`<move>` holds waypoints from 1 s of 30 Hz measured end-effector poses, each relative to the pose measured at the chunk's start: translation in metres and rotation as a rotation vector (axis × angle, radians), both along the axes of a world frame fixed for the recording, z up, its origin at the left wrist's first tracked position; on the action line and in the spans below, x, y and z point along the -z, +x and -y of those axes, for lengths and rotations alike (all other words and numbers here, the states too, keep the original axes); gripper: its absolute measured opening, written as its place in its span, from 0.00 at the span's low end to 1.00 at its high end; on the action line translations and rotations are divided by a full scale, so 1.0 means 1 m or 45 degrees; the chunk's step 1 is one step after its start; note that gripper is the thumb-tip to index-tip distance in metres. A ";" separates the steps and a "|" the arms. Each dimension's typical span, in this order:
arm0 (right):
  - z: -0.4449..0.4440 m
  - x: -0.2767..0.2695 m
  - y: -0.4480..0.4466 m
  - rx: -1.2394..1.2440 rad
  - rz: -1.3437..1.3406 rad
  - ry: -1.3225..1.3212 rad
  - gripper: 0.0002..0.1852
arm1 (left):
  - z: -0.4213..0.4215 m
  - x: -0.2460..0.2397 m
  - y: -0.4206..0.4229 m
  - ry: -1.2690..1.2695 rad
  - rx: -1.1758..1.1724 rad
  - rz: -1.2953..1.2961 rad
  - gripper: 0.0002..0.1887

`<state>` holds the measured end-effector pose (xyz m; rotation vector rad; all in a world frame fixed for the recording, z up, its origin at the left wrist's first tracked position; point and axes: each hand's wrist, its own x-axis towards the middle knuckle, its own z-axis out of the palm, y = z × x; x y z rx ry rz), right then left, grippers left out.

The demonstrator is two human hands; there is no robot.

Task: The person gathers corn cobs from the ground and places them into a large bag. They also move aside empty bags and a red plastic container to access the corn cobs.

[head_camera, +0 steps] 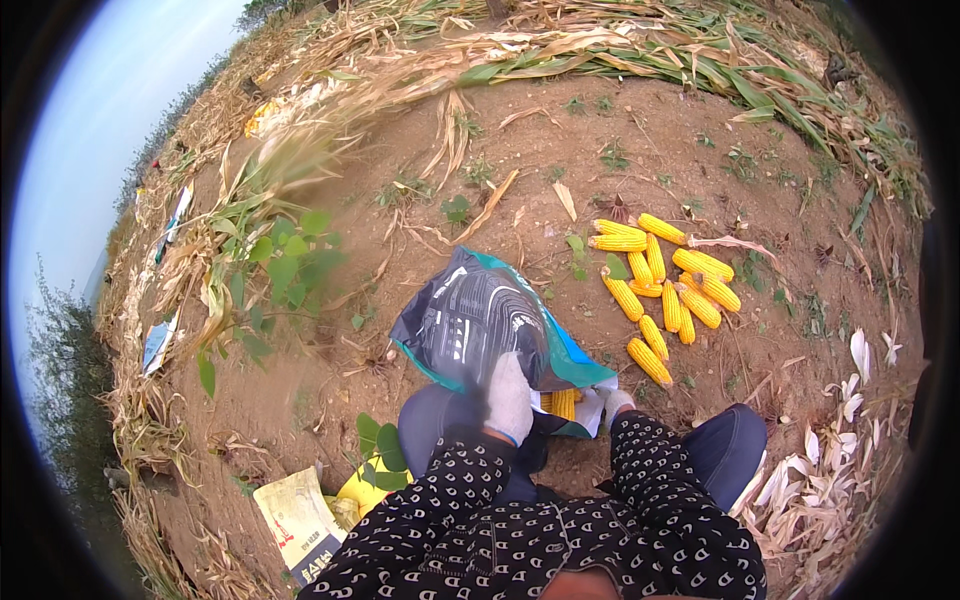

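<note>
A dark grey and teal printed sack [480, 315] lies on the soil between my knees, its mouth towards me. Inside the mouth, yellow corn cobs [561, 403] show. My right hand [616, 403], in a white knit glove, grips the right edge of the mouth. My left hand [510, 397], gloved the same way, rests against the sack at the left of the mouth; its fingertips are blurred, so their grip is unclear. Beyond the sack to the right, a loose pile of husked corn cobs [671, 300] lies on the ground.
Pale husks [810, 480] are heaped at my right. A yellowish printed sack [296, 517] lies at my lower left, near a leafy green plant [289, 259]. Cut corn stalks [585, 52] form a band across the far side. Another printed sack [157, 345] lies far left.
</note>
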<state>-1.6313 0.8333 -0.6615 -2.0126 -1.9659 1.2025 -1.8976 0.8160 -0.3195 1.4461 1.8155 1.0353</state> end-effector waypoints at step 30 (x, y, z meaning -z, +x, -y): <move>-0.003 -0.186 -0.036 0.207 -0.196 -0.183 0.23 | 0.021 -0.037 0.031 -0.242 0.134 0.050 0.26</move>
